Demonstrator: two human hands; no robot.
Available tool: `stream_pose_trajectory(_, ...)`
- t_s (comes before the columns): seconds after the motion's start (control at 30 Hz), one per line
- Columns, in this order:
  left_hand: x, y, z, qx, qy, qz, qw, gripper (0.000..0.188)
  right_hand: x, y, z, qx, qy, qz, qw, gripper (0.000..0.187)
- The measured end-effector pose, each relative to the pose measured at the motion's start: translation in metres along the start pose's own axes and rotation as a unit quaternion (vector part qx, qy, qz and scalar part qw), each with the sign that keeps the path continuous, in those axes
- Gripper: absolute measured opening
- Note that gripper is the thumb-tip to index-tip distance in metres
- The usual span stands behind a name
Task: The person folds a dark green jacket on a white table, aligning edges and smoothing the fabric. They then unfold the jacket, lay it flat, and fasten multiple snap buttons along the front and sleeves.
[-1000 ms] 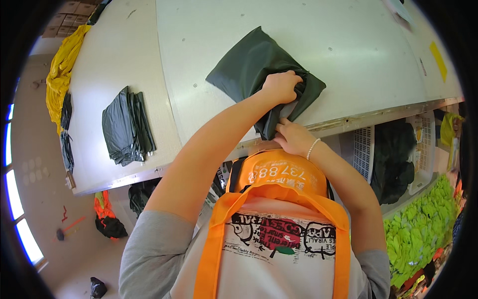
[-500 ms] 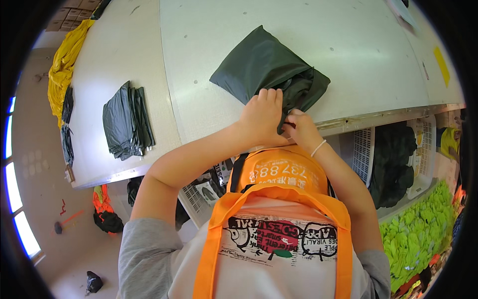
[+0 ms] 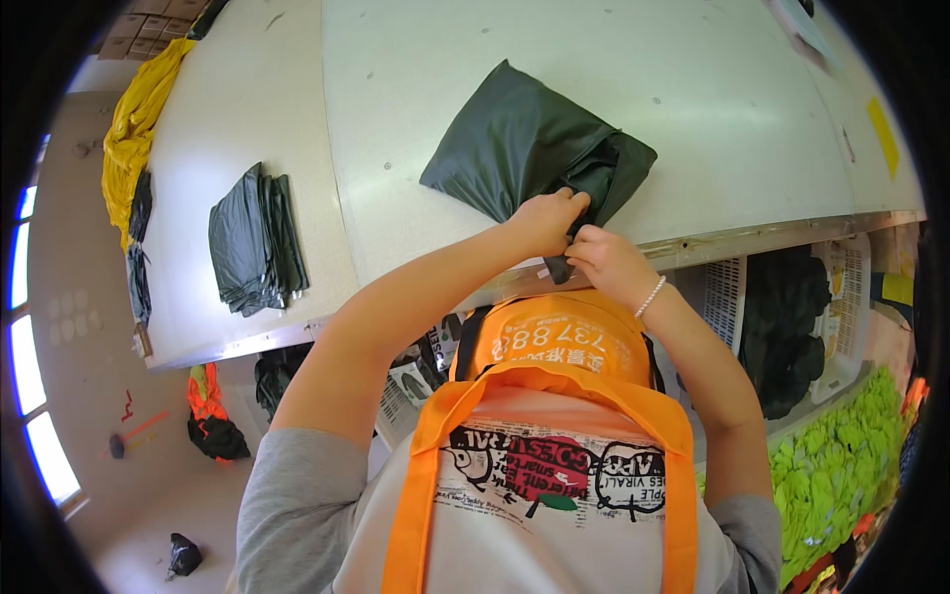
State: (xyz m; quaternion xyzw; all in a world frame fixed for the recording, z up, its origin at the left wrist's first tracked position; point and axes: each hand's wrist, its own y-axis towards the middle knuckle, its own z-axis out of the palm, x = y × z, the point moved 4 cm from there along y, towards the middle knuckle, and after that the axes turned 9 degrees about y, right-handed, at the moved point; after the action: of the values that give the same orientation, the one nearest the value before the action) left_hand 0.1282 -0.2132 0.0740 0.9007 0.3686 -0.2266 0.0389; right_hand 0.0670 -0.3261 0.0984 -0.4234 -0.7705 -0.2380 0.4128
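A plump, dark green pouch [image 3: 520, 139] of thin, shiny fabric lies on the white table near its front edge. Its right end gapes, and bunched dark cloth [image 3: 594, 170] shows inside. My left hand [image 3: 550, 220] is closed on the pouch's near edge, fingertips at the opening. Just right of it and lower, my right hand [image 3: 606, 263] pinches a narrow dark end of the fabric [image 3: 558, 268] that hangs over the table edge. The fingertips of both hands are partly hidden by the cloth.
A stack of flat dark green pouches [image 3: 255, 241] lies to the left. Yellow fabric [image 3: 143, 124] drapes over the table's far left edge. Under the table at right stands a white basket [image 3: 725, 302] with dark cloth, beside a lime-green heap [image 3: 836, 475]. An orange apron [image 3: 549, 337] covers my front.
Both my hands have drawn slightly down and right at the pouch's near edge. The left fingers have curled in toward the opening, and the pouch has tilted a little.
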Motion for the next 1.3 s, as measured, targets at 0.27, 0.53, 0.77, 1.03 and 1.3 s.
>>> stream_pose_trajectory(0.27,-0.013,0.029,0.013,0.298,-0.34,-0.044,0.891,0.043,-0.003,-0.037,-0.021,-0.006,0.055,0.027,0.998,0.01)
stream_pose_trajectory(0.53,-0.027,0.032,0.057,0.369,-0.396,-0.016,0.84,0.048,-0.008,-0.063,-0.02,0.01,0.067,0.035,0.997,0.007)
stream_pose_trajectory(0.77,-0.061,0.022,0.054,0.126,-0.043,-0.083,0.988,0.045,-0.002,-0.07,-0.015,-0.028,0.052,0.039,0.998,0.002)
stream_pose_trajectory(1.03,-0.06,-0.003,0.0,-0.052,-0.343,-0.017,0.938,0.029,-0.014,-0.058,-0.046,-0.199,-0.043,0.125,0.971,0.014)
stream_pose_trajectory(1.3,-0.062,0.038,0.042,-0.103,0.275,0.061,0.954,0.068,-0.049,-0.063,-0.022,-0.437,-0.017,0.244,0.865,0.035)
